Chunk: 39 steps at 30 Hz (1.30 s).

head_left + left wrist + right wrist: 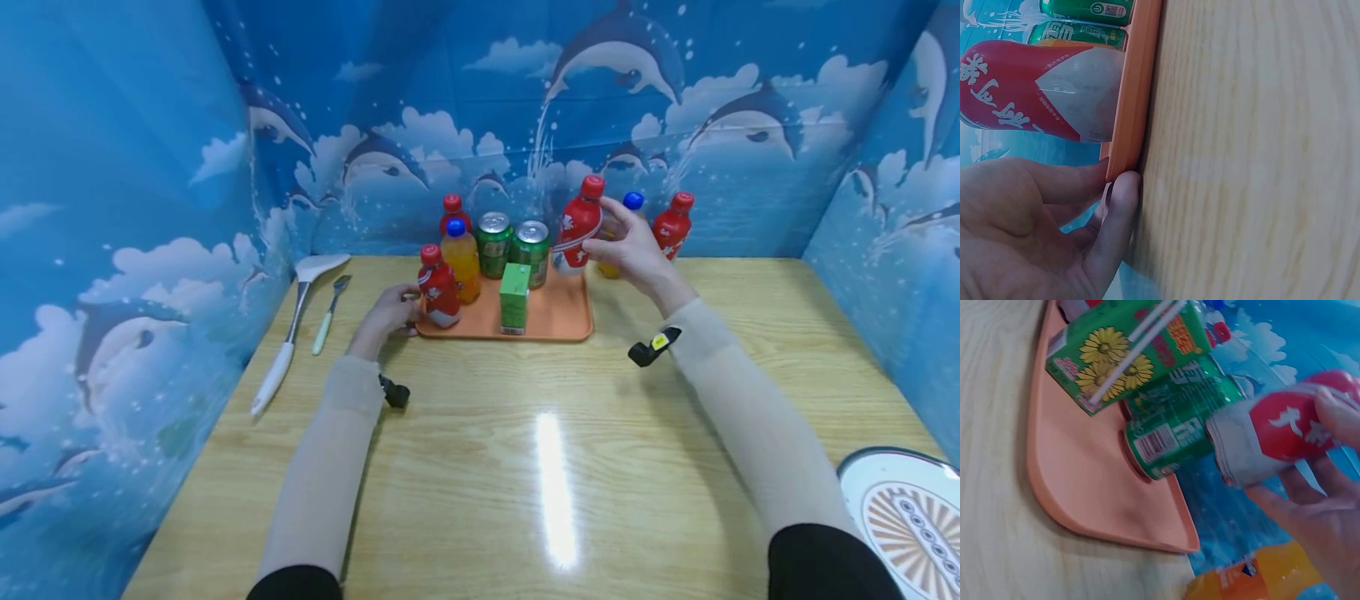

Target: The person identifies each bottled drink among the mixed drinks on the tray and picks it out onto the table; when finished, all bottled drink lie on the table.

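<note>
My right hand [632, 250] grips a red bottle [1272, 434] with a white lower part and holds it slightly tilted over the right end of the orange tray [555, 327]. At the tray's front left corner my left hand [1029, 219] pinches the rim between thumb and finger. On the tray stand two red bottles, the nearer one [438, 289] close beside my left fingers, and an orange drink bottle [463, 265]. Two green cans, left [494, 244] and right [531, 250], stand behind a green juice box [1125, 353] with straws on its side.
Right of the tray stand another orange drink bottle [1260, 575], partly hidden by my right hand, and a red bottle [672, 223]. A white-handled spatula [292, 329] and a small fork [330, 317] lie at the left. A patterned plate [907, 508] sits at the right edge.
</note>
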Motion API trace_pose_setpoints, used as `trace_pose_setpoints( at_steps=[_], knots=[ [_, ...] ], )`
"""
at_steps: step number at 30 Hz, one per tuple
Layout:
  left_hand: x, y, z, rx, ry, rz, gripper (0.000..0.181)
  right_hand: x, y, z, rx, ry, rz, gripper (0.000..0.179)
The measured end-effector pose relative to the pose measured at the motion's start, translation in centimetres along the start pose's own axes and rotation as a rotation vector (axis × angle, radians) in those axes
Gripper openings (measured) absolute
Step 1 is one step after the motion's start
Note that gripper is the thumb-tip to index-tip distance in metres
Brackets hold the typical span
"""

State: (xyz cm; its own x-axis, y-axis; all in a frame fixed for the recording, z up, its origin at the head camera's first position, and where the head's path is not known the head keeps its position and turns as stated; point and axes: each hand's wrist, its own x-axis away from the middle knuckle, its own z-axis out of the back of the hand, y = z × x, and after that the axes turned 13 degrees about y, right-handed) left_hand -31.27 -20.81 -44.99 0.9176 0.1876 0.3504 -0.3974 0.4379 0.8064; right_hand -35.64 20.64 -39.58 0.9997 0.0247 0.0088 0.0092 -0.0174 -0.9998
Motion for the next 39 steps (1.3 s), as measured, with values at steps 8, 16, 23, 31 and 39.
trace_pose_setpoints(
  at_steps=[8,16,23,31,39],
  knots=[
    [0.0,0.1,0.0,0.0,-0.001,0.005,0.065,0.5,-0.2,1.8,-0.068,-0.137,-0.047,0.085],
    [0.0,0.1,-0.1,-0.002,-0.005,0.002,0.065,0.7,-0.3,3.7,-0.11,-0.114,-0.086,0.088],
    [-0.1,0.0,-0.1,0.0,0.001,0.003,0.063,0.7,0.1,6.5,-0.299,-0.146,-0.017,0.074],
    [-0.3,0.0,0.0,-0.011,-0.004,0.005,0.064,0.9,0.7,9.8,-0.4,-0.163,0.016,0.071],
    [-0.3,-0.1,0.0,-0.01,-0.012,-0.006,0.06,1.2,1.6,13.0,-0.529,-0.279,0.025,0.071]
  ],
)
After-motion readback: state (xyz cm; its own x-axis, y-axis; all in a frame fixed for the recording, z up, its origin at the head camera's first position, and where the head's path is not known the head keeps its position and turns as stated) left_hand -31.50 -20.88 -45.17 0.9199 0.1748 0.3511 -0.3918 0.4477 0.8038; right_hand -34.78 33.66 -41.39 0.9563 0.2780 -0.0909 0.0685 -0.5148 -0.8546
